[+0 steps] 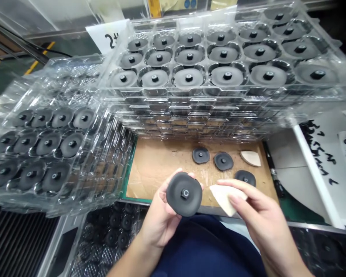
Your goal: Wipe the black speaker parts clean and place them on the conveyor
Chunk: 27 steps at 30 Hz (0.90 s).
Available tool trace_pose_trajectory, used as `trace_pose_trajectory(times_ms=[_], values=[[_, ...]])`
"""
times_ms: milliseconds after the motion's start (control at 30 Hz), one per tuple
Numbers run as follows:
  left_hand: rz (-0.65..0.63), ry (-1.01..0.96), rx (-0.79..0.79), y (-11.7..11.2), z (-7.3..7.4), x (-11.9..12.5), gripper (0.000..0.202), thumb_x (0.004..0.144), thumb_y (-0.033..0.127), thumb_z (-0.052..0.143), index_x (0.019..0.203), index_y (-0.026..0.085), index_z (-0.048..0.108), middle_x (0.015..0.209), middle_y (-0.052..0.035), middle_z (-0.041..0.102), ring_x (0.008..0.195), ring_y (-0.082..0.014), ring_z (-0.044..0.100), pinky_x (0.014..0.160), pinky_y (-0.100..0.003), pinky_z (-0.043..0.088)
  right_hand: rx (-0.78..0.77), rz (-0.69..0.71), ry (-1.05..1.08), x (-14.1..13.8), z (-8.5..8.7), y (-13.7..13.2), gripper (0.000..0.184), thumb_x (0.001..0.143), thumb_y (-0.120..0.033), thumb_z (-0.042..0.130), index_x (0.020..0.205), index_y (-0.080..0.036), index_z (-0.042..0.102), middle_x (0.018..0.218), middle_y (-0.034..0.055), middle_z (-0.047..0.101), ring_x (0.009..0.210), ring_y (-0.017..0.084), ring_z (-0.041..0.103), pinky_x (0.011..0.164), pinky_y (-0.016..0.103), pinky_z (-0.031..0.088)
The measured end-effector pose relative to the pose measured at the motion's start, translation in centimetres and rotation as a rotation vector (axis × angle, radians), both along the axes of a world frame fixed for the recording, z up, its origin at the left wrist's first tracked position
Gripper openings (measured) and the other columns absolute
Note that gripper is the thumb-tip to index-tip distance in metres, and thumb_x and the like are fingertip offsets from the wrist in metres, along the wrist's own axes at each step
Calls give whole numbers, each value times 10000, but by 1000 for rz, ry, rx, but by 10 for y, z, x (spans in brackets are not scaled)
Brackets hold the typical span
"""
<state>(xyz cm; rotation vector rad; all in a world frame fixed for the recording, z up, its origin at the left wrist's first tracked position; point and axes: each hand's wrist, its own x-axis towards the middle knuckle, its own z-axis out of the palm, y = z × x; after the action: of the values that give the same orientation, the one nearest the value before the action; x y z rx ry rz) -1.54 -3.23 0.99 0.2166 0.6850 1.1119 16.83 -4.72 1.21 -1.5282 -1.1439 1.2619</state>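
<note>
1. Your left hand (158, 219) grips a dark disc (184, 194) just above the board's (150, 181) near edge; your right hand (259, 215) pinches a pale wedge (225, 199). The hands are apart.
2. A loose grip could drop the disc onto the board.
3. Knocking the trays (190, 92) behind the board could shift them.
4. The disc's underside is hidden, and the wedge's material is hard to make out.

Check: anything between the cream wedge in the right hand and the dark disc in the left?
Nothing stands in the gap between the cream wedge in the right hand and the dark grey disc in the left hand; only the cardboard sheet shows below it. The left hand's fingertips curl over the disc's upper rim, on the wedge side.
</note>
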Motion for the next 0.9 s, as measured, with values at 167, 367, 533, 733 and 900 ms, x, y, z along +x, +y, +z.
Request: trace_pose_trajectory(times_ms=[167, 367, 533, 733, 900], values=[[-2, 19, -23, -1, 5, -1, 546, 528, 288, 850, 1049, 279, 687, 1082, -17, 709, 966, -188, 668, 871, -238, 503, -23, 43, -57, -11, -3, -1, 212, 825, -376, 611, 947, -245, 725, 988, 40, 727, 912, 219, 673, 834, 316, 551], [11, 117, -116, -2, 7, 0, 532, 568, 290, 831, 1074, 252, 669, 1134, -43, 675, 1019, -193, 627, 832, -229, 502, 46, 87, -110, -7, -5, 7, 244, 846, -361, 586, 1028, -244, 698, 1025, 42, 724, 931, 226, 680, 861, 342, 548], [57, 85, -170, -4, -2, -1, 584, 646, 312, 782, 1194, 235, 593, 1195, -80, 650, 1013, -209, 638, 892, -295, 496, 64, 99, -141, -11, -2, 6, 244, 851, -367, 578, 1036, -255, 692, 1023, 33, 723, 924, 217, 677, 866, 338, 541], [111, 34, -297, -4, -6, -3, 662, 650, 302, 779, 1259, 205, 538, 1114, -82, 683, 1063, -226, 615, 936, -336, 481, 20, 124, -144, -11, -18, 5, 270, 853, -384, 563, 1020, -221, 698, 1044, 55, 718, 945, 230, 672, 855, 355, 538], [51, 32, -252, -7, -7, 3, 591, 674, 287, 764, 1225, 202, 571, 1135, -84, 675, 1056, -220, 613, 921, -322, 484, 131, 98, -224, -16, -2, 17, 256, 871, -342, 548, 1068, -224, 661, 1062, 46, 702, 961, 220, 657, 831, 344, 532]])
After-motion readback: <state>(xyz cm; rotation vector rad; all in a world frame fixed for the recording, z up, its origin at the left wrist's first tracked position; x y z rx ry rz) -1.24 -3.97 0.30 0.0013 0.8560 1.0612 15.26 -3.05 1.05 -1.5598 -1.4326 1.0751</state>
